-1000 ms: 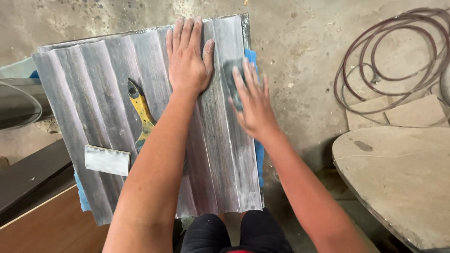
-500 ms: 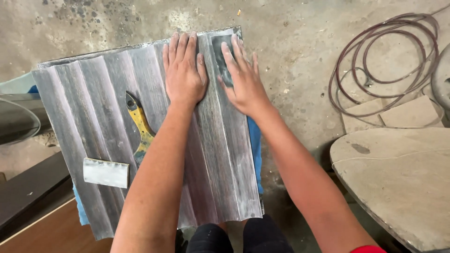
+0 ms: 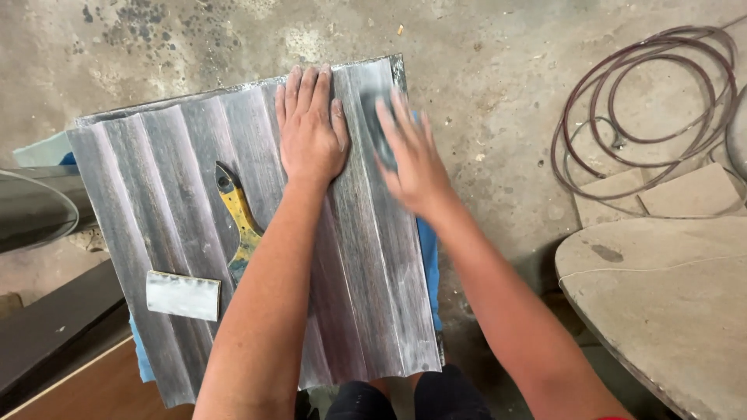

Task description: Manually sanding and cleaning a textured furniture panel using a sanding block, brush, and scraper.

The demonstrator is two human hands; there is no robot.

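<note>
A grey fluted wooden panel [image 3: 171, 194], dusted white, lies flat in front of me. My left hand [image 3: 310, 132] rests palm down on its upper middle, fingers together. My right hand [image 3: 411, 155] presses a dark sanding pad [image 3: 379, 128] against the panel's right flutes; the hand is blurred. A yellow-handled scraper [image 3: 236, 222] lies on the panel beside my left forearm. A small pale block [image 3: 184, 295] sits near the panel's lower left.
The panel lies on a blue pad [image 3: 426, 257] over a stained concrete floor [image 3: 498, 70]. A coiled hose [image 3: 646, 101] lies at the right, above a round stone slab [image 3: 669, 295]. Dark boards [image 3: 47, 334] lie at the lower left.
My right hand has slid the pad up and down the panel's right flutes: lower a second ago, near the top edge half a second ago, slightly lower now. My left hand stays put.
</note>
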